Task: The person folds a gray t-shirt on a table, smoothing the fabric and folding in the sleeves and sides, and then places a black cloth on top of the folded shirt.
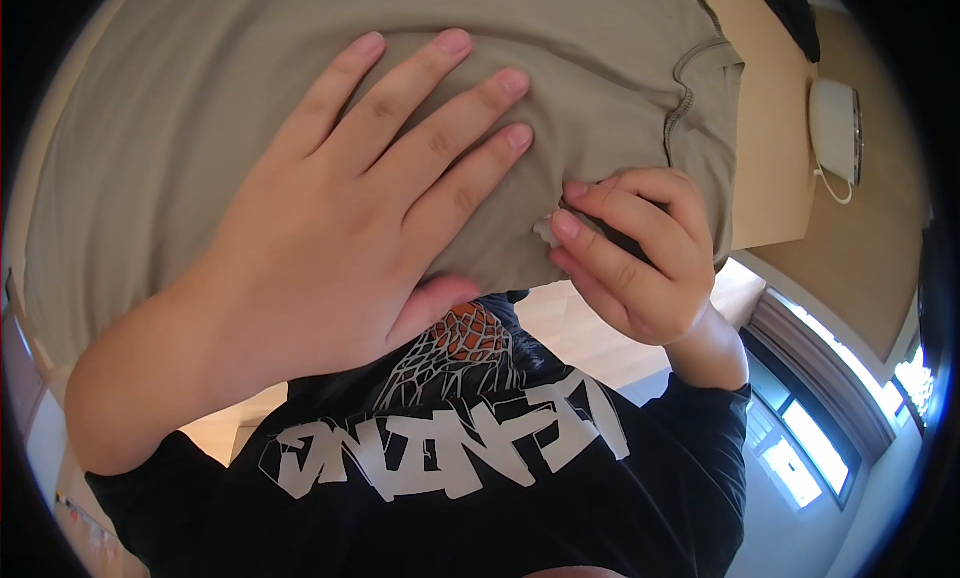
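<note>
An olive-beige cloth garment point(187, 75) with an overlocked seam near its right side is spread over the surface before me. My left hand point(352, 195) lies palm down on it, fingers spread, with the thumb by the cloth's near edge. To the right, my right hand point(637, 248) has its fingertips and thumb pinched on a fold of the cloth near that edge. A small whitish translucent piece point(547, 231) sticks out beside its fingertips; what it is cannot be told. The palm side of my left hand is hidden.
Under the cloth, a light wooden table point(772, 127) shows at the right. Beyond it a white rounded appliance or container point(832, 131) with a thin loop stands on a brown surface point(877, 233). A dark object point(787, 11) is at the top right. A window point(814, 443) is at the lower right.
</note>
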`<state>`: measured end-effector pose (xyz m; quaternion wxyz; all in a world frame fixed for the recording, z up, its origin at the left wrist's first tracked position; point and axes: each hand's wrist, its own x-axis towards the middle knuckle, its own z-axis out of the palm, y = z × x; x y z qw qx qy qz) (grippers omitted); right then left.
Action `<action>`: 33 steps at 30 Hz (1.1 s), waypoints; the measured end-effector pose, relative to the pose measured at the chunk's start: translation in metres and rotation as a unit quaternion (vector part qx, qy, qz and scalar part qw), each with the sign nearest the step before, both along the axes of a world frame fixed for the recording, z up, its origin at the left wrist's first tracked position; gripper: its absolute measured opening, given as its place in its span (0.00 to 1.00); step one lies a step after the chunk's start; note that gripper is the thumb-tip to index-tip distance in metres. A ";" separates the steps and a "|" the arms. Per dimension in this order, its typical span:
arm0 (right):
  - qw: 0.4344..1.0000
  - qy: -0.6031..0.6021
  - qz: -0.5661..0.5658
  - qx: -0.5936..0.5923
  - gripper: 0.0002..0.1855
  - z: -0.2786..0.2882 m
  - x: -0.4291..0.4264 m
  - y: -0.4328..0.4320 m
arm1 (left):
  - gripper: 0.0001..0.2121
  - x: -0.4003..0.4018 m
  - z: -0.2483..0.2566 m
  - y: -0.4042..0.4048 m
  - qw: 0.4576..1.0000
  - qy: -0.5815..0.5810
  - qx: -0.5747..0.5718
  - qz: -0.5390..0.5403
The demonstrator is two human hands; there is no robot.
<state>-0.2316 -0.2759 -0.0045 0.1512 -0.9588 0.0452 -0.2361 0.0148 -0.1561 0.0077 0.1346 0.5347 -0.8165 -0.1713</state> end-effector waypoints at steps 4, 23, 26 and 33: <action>1.000 -0.005 0.004 0.000 0.20 -0.001 0.002 -0.002 | 0.44 0.001 0.000 -0.001 1.000 -0.006 -0.002 -0.001; 0.995 0.088 -0.031 -0.021 0.22 0.021 -0.024 0.009 | 0.32 -0.004 0.005 0.001 0.997 0.024 -0.078 -0.008; 0.988 0.136 -0.055 -0.041 0.26 0.031 -0.038 0.014 | 0.28 0.032 0.025 0.022 0.989 0.032 -0.089 0.114; 0.978 0.159 -0.113 -0.076 0.33 0.010 -0.050 0.038 | 0.18 0.218 -0.007 0.240 0.768 -0.197 -0.283 0.540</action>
